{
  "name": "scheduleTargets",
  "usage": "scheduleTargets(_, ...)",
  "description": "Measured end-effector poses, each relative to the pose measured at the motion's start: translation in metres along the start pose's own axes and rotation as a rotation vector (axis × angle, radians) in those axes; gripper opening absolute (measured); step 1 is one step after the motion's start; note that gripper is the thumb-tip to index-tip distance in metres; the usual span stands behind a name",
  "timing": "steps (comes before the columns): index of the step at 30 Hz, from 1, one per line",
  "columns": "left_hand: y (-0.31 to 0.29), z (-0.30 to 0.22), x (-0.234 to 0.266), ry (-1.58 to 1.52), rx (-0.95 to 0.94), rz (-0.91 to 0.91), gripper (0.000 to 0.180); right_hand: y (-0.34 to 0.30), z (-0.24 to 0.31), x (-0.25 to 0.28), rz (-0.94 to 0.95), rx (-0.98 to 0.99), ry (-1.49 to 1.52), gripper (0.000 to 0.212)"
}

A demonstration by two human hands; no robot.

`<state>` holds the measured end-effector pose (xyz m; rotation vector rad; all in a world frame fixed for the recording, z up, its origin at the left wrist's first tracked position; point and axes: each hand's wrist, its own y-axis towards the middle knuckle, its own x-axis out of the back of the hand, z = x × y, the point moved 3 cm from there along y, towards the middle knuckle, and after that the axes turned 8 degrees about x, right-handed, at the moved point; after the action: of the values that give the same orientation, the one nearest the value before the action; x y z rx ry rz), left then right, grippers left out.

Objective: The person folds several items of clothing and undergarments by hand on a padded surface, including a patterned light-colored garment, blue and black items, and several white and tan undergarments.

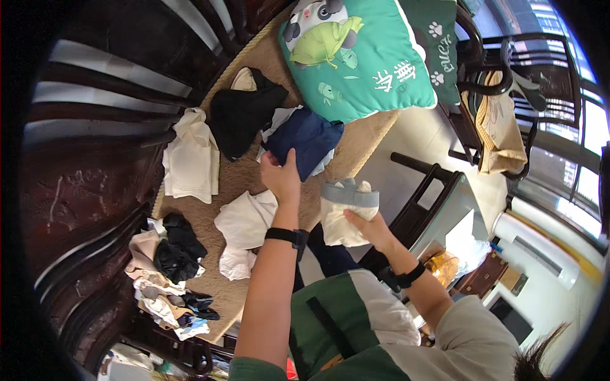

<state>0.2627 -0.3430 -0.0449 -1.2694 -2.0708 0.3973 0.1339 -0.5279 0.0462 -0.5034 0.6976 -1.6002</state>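
My right hand (372, 230) grips a small folded cream garment (343, 219) with a grey-blue ribbed band along its top, raised off the seat in front of my body. My left hand (281, 174) is closed on the near edge of a folded navy garment (308, 136), which lies over white and pale blue cloth on the brown plush seat cover (238, 174). Just left of my left forearm lies a loose white garment (244, 222). Beyond it are a folded cream garment (192, 155) and a black garment (241, 114). My left fingertips are partly hidden against the navy cloth.
A green panda cushion (356, 63) rests at the seat's far end, with a dark green one (435, 44) beside it. Mixed small clothes (168, 273) form a heap at the left. The carved wooden backrest (95, 178) borders the seat. At right stands a glass-topped table (445, 209).
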Motion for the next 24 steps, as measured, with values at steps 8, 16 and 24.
scheduleTargets(8,-0.055,0.001,-0.028,0.076,-0.435,-0.053,0.025,-0.002,-0.035,-0.002,-0.087,-0.084,-0.003,0.03)
scheduleTargets(16,-0.028,0.004,-0.029,0.013,-0.293,-0.158,0.038,0.002,-0.029,-0.003,-0.12,-0.124,0.03,0.03)
scheduleTargets(24,-0.004,0.021,-0.018,-0.118,-0.028,0.122,0.053,0.018,-0.002,0.01,-0.103,0.166,-0.305,0.023)
